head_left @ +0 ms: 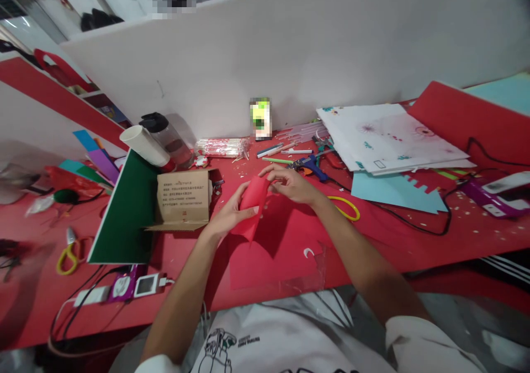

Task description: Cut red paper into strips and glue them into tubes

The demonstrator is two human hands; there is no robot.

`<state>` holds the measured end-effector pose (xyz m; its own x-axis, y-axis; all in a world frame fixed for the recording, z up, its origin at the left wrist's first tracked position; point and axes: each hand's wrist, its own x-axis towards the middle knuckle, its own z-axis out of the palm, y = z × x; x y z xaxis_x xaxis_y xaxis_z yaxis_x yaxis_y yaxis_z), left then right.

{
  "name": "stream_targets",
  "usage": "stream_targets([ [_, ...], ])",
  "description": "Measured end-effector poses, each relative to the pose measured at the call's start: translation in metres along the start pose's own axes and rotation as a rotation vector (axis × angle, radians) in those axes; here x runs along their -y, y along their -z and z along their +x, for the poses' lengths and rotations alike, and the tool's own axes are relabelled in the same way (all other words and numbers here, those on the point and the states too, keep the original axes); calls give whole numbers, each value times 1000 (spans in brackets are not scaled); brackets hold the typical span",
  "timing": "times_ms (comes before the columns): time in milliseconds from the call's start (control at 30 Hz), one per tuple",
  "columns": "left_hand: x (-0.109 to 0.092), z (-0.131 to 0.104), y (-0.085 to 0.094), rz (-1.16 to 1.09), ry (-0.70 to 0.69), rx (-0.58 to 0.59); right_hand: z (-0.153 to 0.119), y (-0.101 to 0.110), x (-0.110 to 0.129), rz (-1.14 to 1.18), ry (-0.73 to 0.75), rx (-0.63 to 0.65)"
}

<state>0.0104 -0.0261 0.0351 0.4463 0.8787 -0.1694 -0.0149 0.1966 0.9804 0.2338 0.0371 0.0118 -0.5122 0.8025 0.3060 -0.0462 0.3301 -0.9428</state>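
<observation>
My white shirt lies nearest, below the red surface. Above a flat red sheet, my left hand holds the curved red paper between thumb and fingers; my right hand grips its upper edge. A cardboard box sits to the left, a blue glue gun just beyond my right hand.

The person wears a loose, wrinkled white fabric shirt below the near edge of the red surface. Its front carries a black outlined figure, small dark lettering beside it. Short white sleeves leave the left hand, right hand and both forearms bare.
</observation>
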Motion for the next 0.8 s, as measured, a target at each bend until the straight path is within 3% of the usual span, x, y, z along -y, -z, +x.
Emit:
stream_targets([
  [133,6,8,1,62,-57,-191,-1,0,0,165,-72,-57],
  [300,18,21,18,283,-240,-438,-1,-3,-8,363,-265,-49],
  [433,17,21,22,283,-250,-443,1,-7,-15,202,-312,-116],
  [633,14,19,19,86,-174,-436,3,-4,-17,-28,-216,-176],
  [800,18,22,29,197,-216,-506,0,1,-14,-64,-203,-146],
])
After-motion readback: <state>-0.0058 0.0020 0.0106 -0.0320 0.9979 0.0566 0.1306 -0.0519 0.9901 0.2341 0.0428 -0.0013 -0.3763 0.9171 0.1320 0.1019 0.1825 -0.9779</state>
